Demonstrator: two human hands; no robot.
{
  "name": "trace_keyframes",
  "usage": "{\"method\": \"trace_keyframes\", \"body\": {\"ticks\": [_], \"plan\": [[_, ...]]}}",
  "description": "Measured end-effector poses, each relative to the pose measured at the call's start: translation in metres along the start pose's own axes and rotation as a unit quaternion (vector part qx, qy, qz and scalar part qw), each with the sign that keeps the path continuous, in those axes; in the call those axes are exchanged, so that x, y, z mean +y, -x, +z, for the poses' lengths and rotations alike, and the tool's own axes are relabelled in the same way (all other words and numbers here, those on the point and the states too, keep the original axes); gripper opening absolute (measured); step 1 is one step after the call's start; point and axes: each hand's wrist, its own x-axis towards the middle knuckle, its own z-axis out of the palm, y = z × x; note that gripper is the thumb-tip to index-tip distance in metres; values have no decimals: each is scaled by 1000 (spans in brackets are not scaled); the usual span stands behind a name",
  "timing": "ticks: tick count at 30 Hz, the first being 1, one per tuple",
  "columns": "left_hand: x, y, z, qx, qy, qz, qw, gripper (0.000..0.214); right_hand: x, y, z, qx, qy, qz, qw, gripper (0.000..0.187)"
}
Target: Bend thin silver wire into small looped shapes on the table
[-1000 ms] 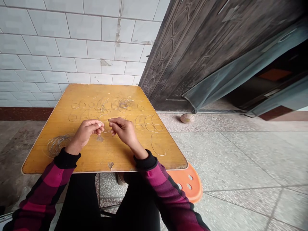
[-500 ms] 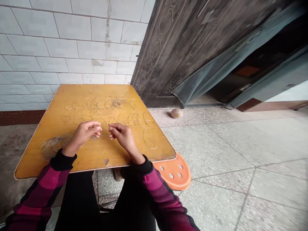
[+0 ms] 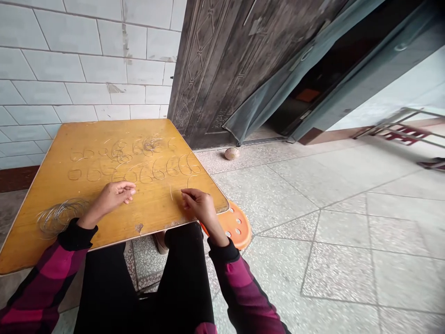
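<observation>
- Since the frame half a second ago, the right hand [image 3: 200, 204] has moved off towards 3 o'clock, opening a wide gap from the left hand [image 3: 113, 197]; we saw them close together then.
- Taking the wall [image 3: 90, 83] as 12 on the dial of the table [image 3: 153, 208], we place the left hand near the centre and the right at about 4 o'clock.
- The left fingertips lie close together, though we cannot tell whether wire is pinched there. The right thumb and forefinger also sit near each other; we cannot tell whether they are clamped on anything.
- We see a short wire piece [image 3: 171, 192] just off the right fingertips, towards 9 o'clock; whether it is held or lying loose is unclear.
- The right hand overlaps the near end of a curved wire [image 3: 189, 180]. We think a brushing knuckle or cuff could drag it out of place.
- Rows of wire shapes [image 3: 159, 171] stretch beyond the hands towards 12; since they look thin and loose, we judge that a low sweep could knock several askew.
- At 8 o'clock, the wire coil [image 3: 60, 218] lies near the left cuff, which might snag a strand.
- Also different: our view has swung right, bringing a metal frame [image 3: 403, 132] into sight at 2 o'clock of the picture.
</observation>
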Motion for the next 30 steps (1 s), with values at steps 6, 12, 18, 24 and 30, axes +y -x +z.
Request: {"method": "trace_keyframes", "body": {"ticks": [6, 12, 18, 24, 30], "plan": [[22, 4, -12, 66, -7, 38, 997, 28, 7, 2, -10, 19, 79, 1, 997, 27], [37, 58, -51, 187, -87, 57, 977, 24, 1, 13, -14, 113, 171, -103, 973, 27], [-9, 142, -106, 270, -271, 16, 924, 26, -43, 45, 48, -42, 74, -240, 967, 22], [-44, 180, -120, 216, -404, 1, 889, 32, -98, 54, 132, -197, 40, -335, 920, 22], [-45, 178, -117, 154, -522, 57, 837, 19, -118, 52, 189, -231, 86, -365, 898, 36]]}}
